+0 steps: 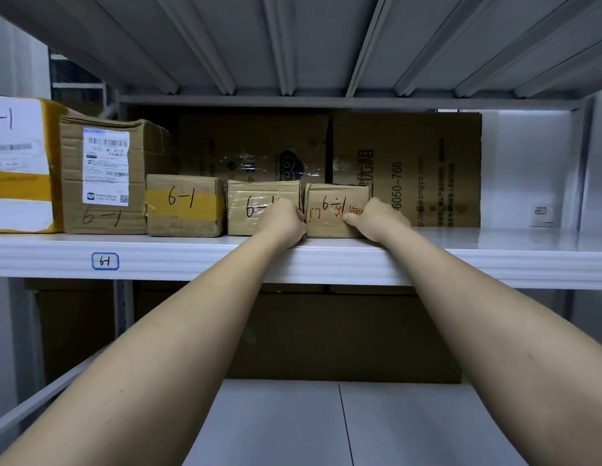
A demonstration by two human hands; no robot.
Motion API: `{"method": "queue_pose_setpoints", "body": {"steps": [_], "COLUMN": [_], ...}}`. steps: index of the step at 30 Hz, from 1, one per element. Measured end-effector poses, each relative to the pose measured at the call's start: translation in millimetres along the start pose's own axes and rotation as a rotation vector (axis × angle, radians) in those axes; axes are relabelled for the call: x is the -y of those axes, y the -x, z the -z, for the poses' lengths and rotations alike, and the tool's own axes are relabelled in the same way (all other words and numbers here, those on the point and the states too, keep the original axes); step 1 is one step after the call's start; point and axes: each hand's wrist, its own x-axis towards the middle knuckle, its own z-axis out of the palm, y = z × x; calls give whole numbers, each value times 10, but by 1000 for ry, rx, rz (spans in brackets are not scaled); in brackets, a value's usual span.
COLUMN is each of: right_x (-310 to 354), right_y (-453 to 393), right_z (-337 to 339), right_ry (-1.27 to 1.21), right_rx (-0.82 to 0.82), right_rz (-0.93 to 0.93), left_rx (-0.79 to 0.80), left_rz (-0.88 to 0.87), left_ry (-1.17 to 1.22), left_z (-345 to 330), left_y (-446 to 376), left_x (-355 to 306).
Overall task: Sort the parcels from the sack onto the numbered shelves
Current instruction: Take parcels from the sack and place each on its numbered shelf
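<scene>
A small cardboard parcel marked 6-1 (336,210) is gripped by both hands, left hand (286,222) and right hand (377,220), at the front edge of the 6-1 shelf (494,260). Placement appears nearly finished; release likely comes next.

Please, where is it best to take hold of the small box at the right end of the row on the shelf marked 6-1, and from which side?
Probably by the two side faces of the small box, from the front. Its right side is free; its left side sits close against the next box. The left hand and right hand already sit at its front corners.
</scene>
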Motion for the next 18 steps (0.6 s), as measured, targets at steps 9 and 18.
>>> {"method": "queue_pose_setpoints", "body": {"steps": [9, 18], "right_x": [1, -29], "right_y": [3, 247], "right_z": [-9, 113], "right_ry": [44, -83], "right_rx": [-1, -209], "right_rz": [9, -88], "left_rx": [-15, -258], "left_rz": [-7, -97], "left_ry": [-29, -51], "left_z": [-12, 37], "left_y": [12, 193], "left_x": [3, -70]}}
